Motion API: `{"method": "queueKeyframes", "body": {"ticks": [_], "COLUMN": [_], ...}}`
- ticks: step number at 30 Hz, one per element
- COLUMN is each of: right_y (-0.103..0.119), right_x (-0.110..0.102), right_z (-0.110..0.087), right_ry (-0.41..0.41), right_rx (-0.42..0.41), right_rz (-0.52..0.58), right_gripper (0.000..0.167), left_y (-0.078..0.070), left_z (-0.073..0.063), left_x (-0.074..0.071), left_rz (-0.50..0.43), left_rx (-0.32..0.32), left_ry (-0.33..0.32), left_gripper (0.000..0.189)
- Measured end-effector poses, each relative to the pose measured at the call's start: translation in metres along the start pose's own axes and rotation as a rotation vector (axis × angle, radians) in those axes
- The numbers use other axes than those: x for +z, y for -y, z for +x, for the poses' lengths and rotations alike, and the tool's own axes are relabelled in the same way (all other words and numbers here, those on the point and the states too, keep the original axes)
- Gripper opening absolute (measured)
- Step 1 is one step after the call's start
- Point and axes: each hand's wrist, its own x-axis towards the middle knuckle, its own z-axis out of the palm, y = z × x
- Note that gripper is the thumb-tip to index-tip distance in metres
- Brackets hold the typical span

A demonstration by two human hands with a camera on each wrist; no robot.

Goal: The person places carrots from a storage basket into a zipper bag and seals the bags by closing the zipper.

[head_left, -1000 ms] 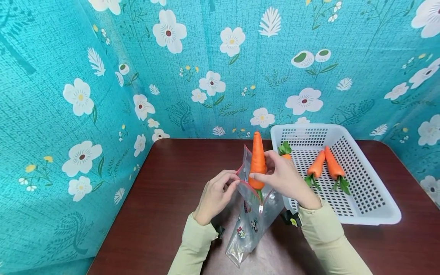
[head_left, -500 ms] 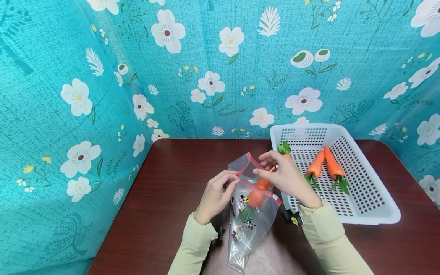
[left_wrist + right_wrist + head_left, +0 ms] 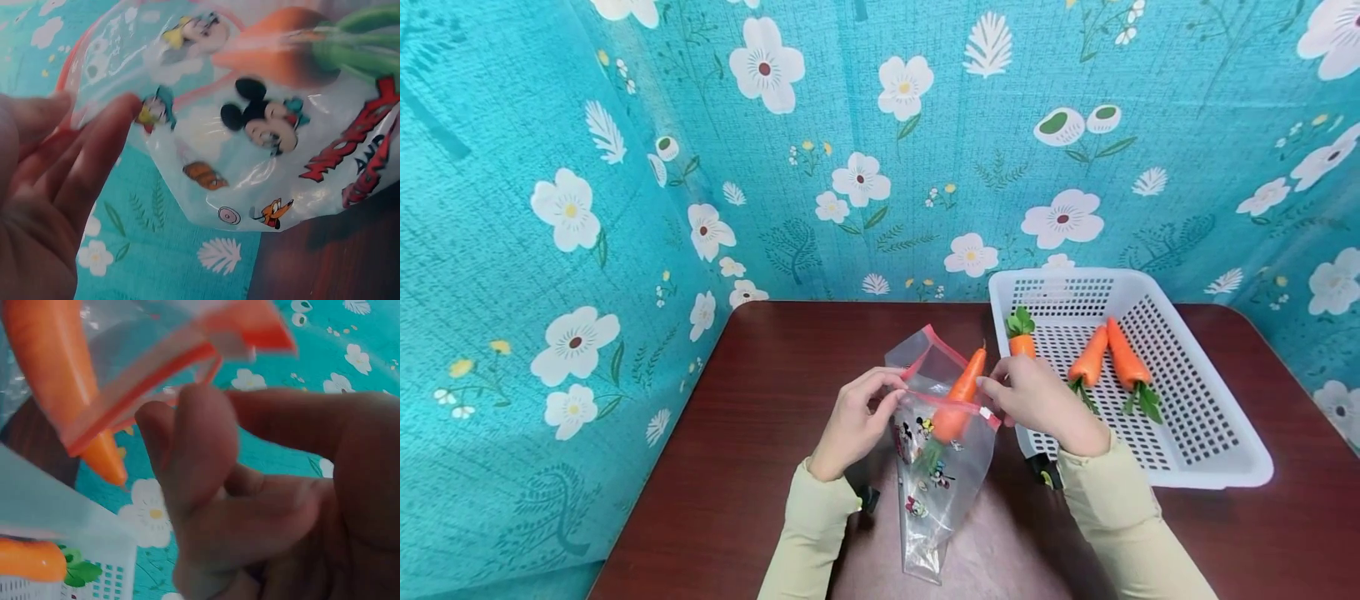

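Observation:
A clear zip bag (image 3: pixel 951 492) with red zip strips and cartoon prints hangs with its mouth spread apart. My left hand (image 3: pixel 859 421) pinches the left side of its mouth, with thumb and finger on the edge in the left wrist view. Inside the bag a carrot (image 3: pixel 966 383) stands tilted, leaves down, its orange tip poking out above the strip. My right hand (image 3: pixel 1045 400) has bent fingers beside the bag's right corner, near the white slider (image 3: pixel 986 412). In the right wrist view the fingertips overlap the strip (image 3: pixel 144 381); whether they grip it is unclear.
A white perforated basket (image 3: pixel 1213 392) stands at the right on the dark brown table (image 3: pixel 760 433). Two carrots (image 3: pixel 1125 354) lie in its middle, and another carrot (image 3: pixel 1021 337) sits by its left wall. A blue flowered cloth (image 3: pixel 820 100) hangs behind.
The carrot has gone down from above the bag's mouth into it, and my right hand has let it go. That hand has since moved down to the bag's right corner.

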Motion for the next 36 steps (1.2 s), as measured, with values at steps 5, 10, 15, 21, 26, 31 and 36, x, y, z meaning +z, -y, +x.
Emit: {"method": "queueKeyframes", "body": {"ticks": [5, 10, 15, 21, 26, 31, 36], "right_y": [0.001, -0.001, -0.007, -0.014, -0.014, -0.008, 0.002], "right_x": [0.009, 0.018, 0.025, 0.029, 0.025, 0.015, 0.001], "right_z": [0.008, 0.016, 0.023, 0.029, 0.031, 0.028, 0.023], "right_ry": [0.039, 0.086, 0.105, 0.110, 0.117, 0.077, -0.014], "right_rx": [0.005, 0.070, 0.103, 0.116, 0.121, 0.106, 0.100], "right_rz": [0.020, 0.030, 0.055, 0.181, 0.330, 0.427, 0.457], "right_gripper": [0.025, 0.027, 0.028, 0.032, 0.044, 0.035, 0.023], "left_y": [-0.011, -0.015, 0.000, 0.004, -0.002, -0.017, -0.021], "left_z": [-0.001, -0.003, -0.007, -0.010, -0.007, -0.001, 0.002], "left_x": [-0.014, -0.021, -0.022, -0.026, -0.032, -0.041, -0.046], "left_rz": [-0.089, -0.200, -0.235, -0.246, -0.210, -0.148, -0.145], "left_rx": [-0.065, -0.098, -0.098, -0.079, -0.112, -0.123, -0.107], "left_ry": [0.070, 0.116, 0.123, 0.099, 0.035, -0.094, -0.228], "left_gripper": [0.008, 0.011, 0.011, 0.008, 0.011, 0.009, 0.010]}}
